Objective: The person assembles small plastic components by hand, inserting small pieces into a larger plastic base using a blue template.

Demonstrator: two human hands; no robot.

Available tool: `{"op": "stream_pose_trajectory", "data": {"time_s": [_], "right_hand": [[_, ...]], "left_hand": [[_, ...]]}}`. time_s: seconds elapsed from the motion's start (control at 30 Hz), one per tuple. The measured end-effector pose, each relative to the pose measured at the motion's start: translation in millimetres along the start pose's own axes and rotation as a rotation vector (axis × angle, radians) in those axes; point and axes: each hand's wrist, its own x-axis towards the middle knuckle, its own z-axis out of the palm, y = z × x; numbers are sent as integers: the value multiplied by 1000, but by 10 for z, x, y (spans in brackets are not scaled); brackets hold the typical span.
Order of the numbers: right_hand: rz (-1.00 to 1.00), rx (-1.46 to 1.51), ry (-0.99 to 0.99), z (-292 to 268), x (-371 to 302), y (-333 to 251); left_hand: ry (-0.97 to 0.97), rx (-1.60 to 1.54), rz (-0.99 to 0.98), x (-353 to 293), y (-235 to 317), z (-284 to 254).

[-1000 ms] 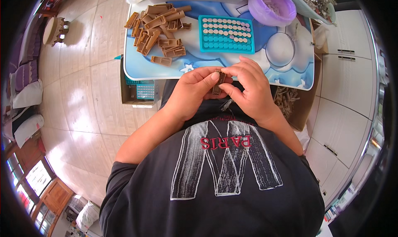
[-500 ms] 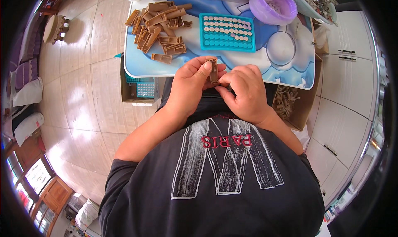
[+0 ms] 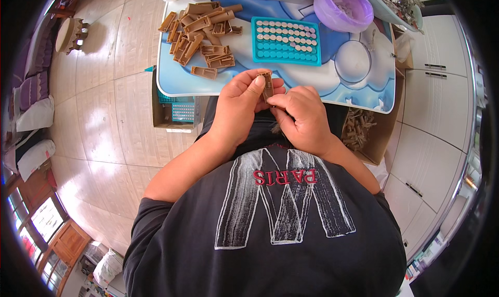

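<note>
Just in front of the table's near edge, my left hand (image 3: pixel 240 100) is closed round a small brown plastic casing (image 3: pixel 268 87), thumb on its upper part. The casing is a long hollow shell, held upright with its open side showing. My right hand (image 3: pixel 304 116) pinches at its lower end, thumb and forefinger together; whatever they grip is hidden. Below those fingers a thin, wispy brownish tuft (image 3: pixel 277 129) shows against the dark clothing. On the table to the left lies a pile of similar brown casings (image 3: pixel 200 29), with one casing (image 3: pixel 204 73) nearest me.
A turquoise tray (image 3: pixel 287 59) holds rows of round whitish discs. Behind it to the right stands a purple bowl (image 3: pixel 358 16). The blue-and-white table (image 3: pixel 176 84) has a round recess at right. Below are a box with turquoise trays (image 3: pixel 183 112) and a cardboard box of brownish bundles (image 3: pixel 357 130).
My right hand has shifted slightly left and closer to the casing's lower end. The wispy tuft now shows below its fingers. My left hand holds the casing nearly still.
</note>
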Motion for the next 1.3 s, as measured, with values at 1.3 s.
{"op": "stream_pose_trajectory", "data": {"time_s": [1.3], "right_hand": [[-12, -466, 258, -270, 356, 840]], "left_hand": [[-59, -82, -111, 175, 23, -85]]}}
